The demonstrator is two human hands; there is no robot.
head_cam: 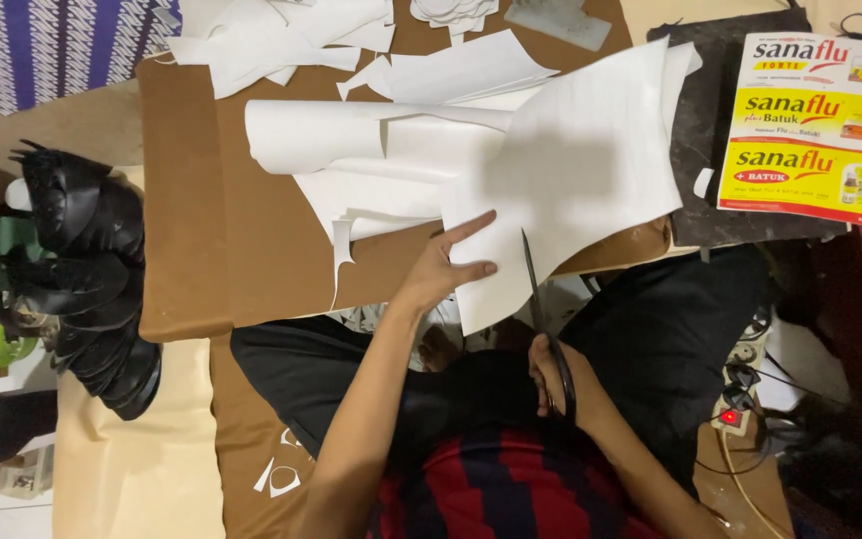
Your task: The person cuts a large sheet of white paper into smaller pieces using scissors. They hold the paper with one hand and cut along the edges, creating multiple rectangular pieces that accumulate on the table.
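Our left hand (443, 268) spread flat, pinning the white sheet (571, 170) on the brown tabletop (251, 250), our right hand (551, 374) gripping black scissors (536, 299), blades into the sheet's near edge, handles half hidden by fingers, paper scraps (271, 40) cut off up top

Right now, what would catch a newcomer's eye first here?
Probably the large white sheet spread across the brown board at the centre, held down by the left hand while the right hand works long dark scissors into its lower edge. At the left sits a pile of glossy black cut pieces.
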